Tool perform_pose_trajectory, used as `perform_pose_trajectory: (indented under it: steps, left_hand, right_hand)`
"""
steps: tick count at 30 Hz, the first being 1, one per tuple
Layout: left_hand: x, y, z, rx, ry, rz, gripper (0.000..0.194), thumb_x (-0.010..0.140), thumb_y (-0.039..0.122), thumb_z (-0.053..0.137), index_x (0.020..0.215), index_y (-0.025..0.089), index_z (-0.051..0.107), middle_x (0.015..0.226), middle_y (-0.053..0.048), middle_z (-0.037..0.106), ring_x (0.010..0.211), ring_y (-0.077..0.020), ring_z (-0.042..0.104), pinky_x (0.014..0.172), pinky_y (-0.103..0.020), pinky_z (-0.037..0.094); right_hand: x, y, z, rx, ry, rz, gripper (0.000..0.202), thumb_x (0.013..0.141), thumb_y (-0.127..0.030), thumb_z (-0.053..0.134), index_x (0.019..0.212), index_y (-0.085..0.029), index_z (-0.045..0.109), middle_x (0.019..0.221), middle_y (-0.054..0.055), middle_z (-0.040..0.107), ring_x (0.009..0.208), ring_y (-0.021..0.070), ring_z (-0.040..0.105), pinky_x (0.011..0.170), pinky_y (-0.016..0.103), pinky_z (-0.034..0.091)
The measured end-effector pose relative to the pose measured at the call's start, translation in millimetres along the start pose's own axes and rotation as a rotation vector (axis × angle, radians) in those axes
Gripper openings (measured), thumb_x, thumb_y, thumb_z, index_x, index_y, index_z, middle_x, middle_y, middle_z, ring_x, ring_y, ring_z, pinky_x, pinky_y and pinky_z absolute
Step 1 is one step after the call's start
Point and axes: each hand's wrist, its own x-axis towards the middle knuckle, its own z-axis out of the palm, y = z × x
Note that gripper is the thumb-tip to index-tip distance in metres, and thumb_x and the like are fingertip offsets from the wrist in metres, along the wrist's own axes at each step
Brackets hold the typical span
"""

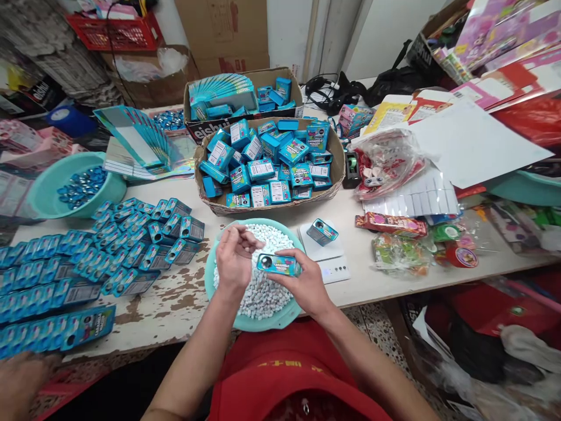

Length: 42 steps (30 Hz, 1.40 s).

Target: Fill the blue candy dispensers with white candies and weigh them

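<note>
My right hand (307, 283) grips a small blue candy box (279, 264), whose end with a dark round hole faces left, above a turquoise bowl (210, 275) of small white candies (263, 298). Just left of the box is my left hand (236, 254), raised over the bowl with its fingers curled together; what it holds, if anything, is too small to make out. Another blue box (322, 231) lies on a white scale (332, 257) to the right of the bowl.
Behind the bowl stands a cardboard box (219, 204) full of blue boxes. Rows of blue boxes (131, 234) cover the table's left side, near a bowl (44, 199) of shiny blue pieces. Bagged sweets (401, 254) lie right. Another person's hand (21, 380) is at lower left.
</note>
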Motion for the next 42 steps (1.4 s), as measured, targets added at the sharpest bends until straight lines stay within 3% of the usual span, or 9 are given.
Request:
perform_pose_trajectory:
  steps: [3,6,11,15,19,23,30,36,42]
  left_hand:
    - [29,-22,-30.1,0.230,0.098,0.072,0.027,0.076,0.045,0.060,0.075,0.018,0.061,0.065,-0.001,0.060,0.064,-0.0158,0.059,0.071,-0.033,0.049]
    - [50,-52,-51.7,0.745,-0.064,0.176,0.021,0.074,0.039,0.063,0.078,0.019,0.067,0.088,-0.007,0.065,0.092,-0.0219,0.058,0.090,-0.038,0.042]
    - [47,-78,-51.6,1.411,-0.423,0.257,0.023,0.083,0.037,0.053,0.097,0.024,0.066,0.109,-0.008,0.057,0.108,-0.0247,0.049,0.097,-0.040,0.036]
    - [29,-78,-46.0,1.621,-0.425,0.198,0.027,0.083,0.045,0.051,0.091,0.022,0.063,0.094,-0.008,0.057,0.093,-0.0247,0.053,0.079,-0.035,0.041]
    - [22,-77,-48.7,1.441,-0.271,0.166,0.017,0.079,0.039,0.056,0.075,0.023,0.061,0.080,-0.004,0.059,0.077,-0.0194,0.055,0.066,-0.027,0.038]
    - [24,-71,-48.1,0.890,-0.056,0.011,0.026,0.069,0.041,0.065,0.058,0.020,0.055,0.055,0.002,0.052,0.056,-0.0130,0.049,0.059,-0.024,0.036]
    - [6,-20,-20.4,-0.016,0.061,-0.402,0.025,0.066,0.036,0.065,0.070,0.019,0.046,0.058,0.005,0.048,0.043,-0.0062,0.042,0.038,-0.017,0.025]
    - [-12,-7,1.2,-0.081,0.014,-0.128,0.017,0.070,0.029,0.062,0.071,0.018,0.049,0.069,0.001,0.055,0.064,-0.0117,0.058,0.057,-0.024,0.048]
    - [-11,-7,5.3,0.008,0.054,0.016,0.019,0.074,0.030,0.064,0.074,0.018,0.050,0.071,0.001,0.058,0.062,-0.0115,0.059,0.056,-0.024,0.048]
  right_hand:
    - [-8,7,-11,0.027,0.030,0.007,0.037,0.063,-0.034,0.078,0.095,-0.023,0.064,0.099,0.004,0.068,0.091,0.0220,0.064,0.082,0.036,0.051]
    - [-14,19,-22,-0.030,0.055,0.032,0.036,0.063,-0.035,0.077,0.095,-0.023,0.065,0.097,0.005,0.069,0.091,0.0235,0.064,0.081,0.038,0.052]
    - [-17,27,-32,-0.020,0.130,0.135,0.039,0.062,-0.037,0.078,0.095,-0.021,0.065,0.089,0.003,0.070,0.080,0.0215,0.066,0.075,0.036,0.053]
    - [-14,27,-32,-0.003,0.169,0.166,0.039,0.060,-0.038,0.079,0.092,-0.021,0.065,0.087,0.003,0.071,0.078,0.0212,0.066,0.072,0.035,0.054]
    - [-10,26,-27,0.005,0.138,0.161,0.040,0.060,-0.038,0.078,0.093,-0.021,0.065,0.089,0.003,0.071,0.079,0.0219,0.066,0.072,0.035,0.054]
    - [-9,25,-23,0.000,0.126,0.155,0.041,0.061,-0.038,0.078,0.095,-0.021,0.064,0.090,0.004,0.071,0.080,0.0218,0.066,0.073,0.036,0.054]
    - [-7,19,-10,-0.209,0.071,0.005,0.034,0.067,-0.033,0.075,0.096,-0.022,0.062,0.096,0.005,0.068,0.088,0.0227,0.064,0.077,0.035,0.050]
    - [-2,8,15,-0.405,0.004,-0.167,0.026,0.069,-0.022,0.070,0.093,-0.022,0.060,0.092,0.004,0.067,0.091,0.0240,0.062,0.079,0.037,0.047]
    - [1,-6,19,-0.462,0.014,-0.225,0.025,0.070,-0.021,0.071,0.093,-0.022,0.060,0.092,0.004,0.067,0.092,0.0242,0.061,0.079,0.037,0.045]
